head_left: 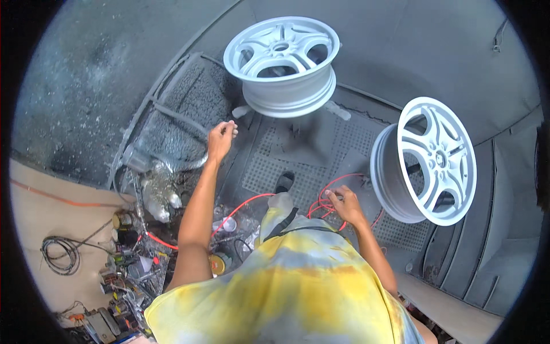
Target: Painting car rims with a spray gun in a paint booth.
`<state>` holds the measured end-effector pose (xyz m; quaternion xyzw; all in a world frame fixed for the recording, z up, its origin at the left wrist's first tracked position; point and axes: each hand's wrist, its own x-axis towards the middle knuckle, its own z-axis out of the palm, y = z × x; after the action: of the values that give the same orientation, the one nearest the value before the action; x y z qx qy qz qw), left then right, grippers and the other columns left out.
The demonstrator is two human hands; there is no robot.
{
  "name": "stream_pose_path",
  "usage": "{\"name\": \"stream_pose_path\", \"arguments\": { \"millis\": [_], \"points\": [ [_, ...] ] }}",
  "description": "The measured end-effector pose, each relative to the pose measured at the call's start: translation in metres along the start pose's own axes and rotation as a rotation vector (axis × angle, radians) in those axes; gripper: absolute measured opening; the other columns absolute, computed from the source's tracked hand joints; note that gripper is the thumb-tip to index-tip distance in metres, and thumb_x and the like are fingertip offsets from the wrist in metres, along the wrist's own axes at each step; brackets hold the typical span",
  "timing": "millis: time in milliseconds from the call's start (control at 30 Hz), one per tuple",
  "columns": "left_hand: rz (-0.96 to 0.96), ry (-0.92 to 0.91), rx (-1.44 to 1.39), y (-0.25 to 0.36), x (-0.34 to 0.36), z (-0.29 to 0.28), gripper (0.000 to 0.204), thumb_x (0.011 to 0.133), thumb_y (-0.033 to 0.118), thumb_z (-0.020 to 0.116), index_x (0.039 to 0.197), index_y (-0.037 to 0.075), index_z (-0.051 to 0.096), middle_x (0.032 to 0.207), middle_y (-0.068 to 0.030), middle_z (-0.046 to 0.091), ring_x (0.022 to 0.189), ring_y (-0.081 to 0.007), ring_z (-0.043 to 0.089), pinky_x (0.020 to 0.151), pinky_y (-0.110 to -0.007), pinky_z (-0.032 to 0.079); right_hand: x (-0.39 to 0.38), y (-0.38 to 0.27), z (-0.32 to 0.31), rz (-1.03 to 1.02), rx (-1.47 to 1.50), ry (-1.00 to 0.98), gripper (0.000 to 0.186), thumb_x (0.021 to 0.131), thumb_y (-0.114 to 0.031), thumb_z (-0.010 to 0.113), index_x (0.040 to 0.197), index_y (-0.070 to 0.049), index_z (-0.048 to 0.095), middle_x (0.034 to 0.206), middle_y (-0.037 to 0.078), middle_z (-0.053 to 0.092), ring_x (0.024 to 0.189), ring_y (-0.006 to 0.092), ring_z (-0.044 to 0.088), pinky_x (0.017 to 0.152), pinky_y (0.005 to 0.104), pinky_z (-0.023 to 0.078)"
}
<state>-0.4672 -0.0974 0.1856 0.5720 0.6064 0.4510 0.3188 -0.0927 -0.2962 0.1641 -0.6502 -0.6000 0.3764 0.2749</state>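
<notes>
My left hand [222,140] is raised in front of the upper wheel, its fingers curled together in a pinch. What they hold, if anything, is too small to make out. Just beyond it a silvery-white alloy wheel [281,57] lies face up on a stand, its arms poking out below the rim. Lower down and to the right, my right hand [345,205] has loosely bent fingers, slightly apart, beside a red hose [321,200]. No grip on the hose shows. A second silvery-white alloy wheel [438,157] stands tilted on its side, right of that hand.
A dusty grey filter panel [186,97] leans at the left wall. Bundled plastic wrap [159,192] hangs below it. Cans, bottles and tools clutter the lower left, near a coiled black cable [60,255]. Perforated mats [260,166] cover the floor, and the red hose trails across it.
</notes>
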Motion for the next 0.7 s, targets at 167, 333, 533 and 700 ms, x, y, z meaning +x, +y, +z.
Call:
{"name": "stream_pose_path", "arguments": {
  "millis": [167,333,533,700],
  "points": [
    [-0.29,-0.024,-0.22,-0.066,0.106,0.017,0.027,0.094,0.025,0.053,0.096,0.001,0.064,0.079,-0.0031,0.067,0.063,-0.0086,0.059,0.056,-0.023,0.046,0.071,-0.007,-0.012,0.012,0.029,0.165,0.033,0.088,-0.031,0.063,0.094,0.001,0.068,0.092,0.017,0.064,0.083,0.0275,0.063,0.073,0.0341,0.048],
    [-0.423,0.008,-0.231,-0.146,0.205,0.02,0.032,0.093,0.028,0.053,0.098,-0.001,0.066,0.09,-0.0088,0.068,0.071,-0.0126,0.062,0.056,-0.023,0.046,0.185,-0.018,-0.04,0.083,0.124,0.393,0.033,0.088,-0.03,0.064,0.096,0.002,0.068,0.092,0.015,0.065,0.086,0.022,0.065,0.075,0.0319,0.049],
    [-0.547,-0.024,-0.141,-0.202,0.27,0.045,0.032,0.093,0.025,0.051,0.108,-0.003,0.056,0.092,-0.0154,0.063,0.075,-0.0232,0.06,0.064,-0.034,0.048,0.341,-0.002,-0.069,0.242,-0.033,0.554,0.033,0.087,-0.027,0.064,0.095,0.005,0.067,0.085,0.013,0.067,0.076,0.019,0.064,0.072,0.032,0.05],
    [-0.563,-0.207,-0.305,-0.204,0.322,0.072,0.03,0.093,0.024,0.05,0.106,-0.002,0.056,0.092,-0.0148,0.062,0.075,-0.0228,0.06,0.065,-0.034,0.048,0.418,0.118,-0.05,0.348,0.387,0.569,0.036,0.088,-0.028,0.063,0.094,0.008,0.066,0.084,0.013,0.068,0.073,0.0193,0.063,0.071,0.0332,0.05]
  ]
}}
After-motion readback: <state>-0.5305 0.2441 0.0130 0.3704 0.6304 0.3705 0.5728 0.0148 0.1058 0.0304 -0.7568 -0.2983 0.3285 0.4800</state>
